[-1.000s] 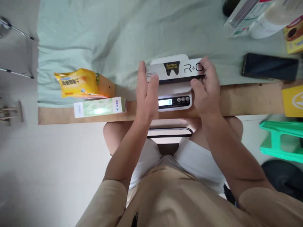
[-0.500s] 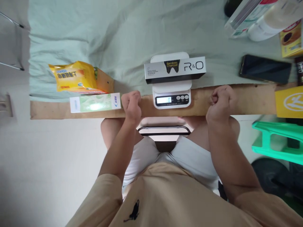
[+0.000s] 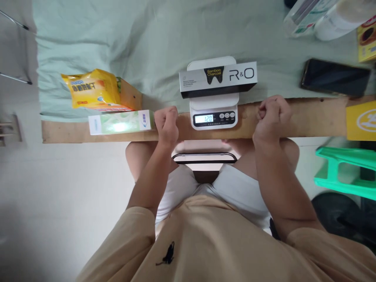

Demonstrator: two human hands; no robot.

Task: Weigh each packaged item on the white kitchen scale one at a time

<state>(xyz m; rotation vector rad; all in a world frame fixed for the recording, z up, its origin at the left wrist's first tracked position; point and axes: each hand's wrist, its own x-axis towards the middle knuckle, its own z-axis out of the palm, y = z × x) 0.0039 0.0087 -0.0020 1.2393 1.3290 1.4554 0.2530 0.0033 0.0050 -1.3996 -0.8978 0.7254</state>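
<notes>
Both hands, the left hand and right hand, are resting as empty fists on the surface, flanking the scale. The toothpaste box is lying across it, and the display (zero half a second ago) is now reading 120.

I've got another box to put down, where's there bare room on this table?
Bare cloth lies between the yellow packet and the scale, and beyond it. The far right corner, phone and bottle, is crowded.
</notes>
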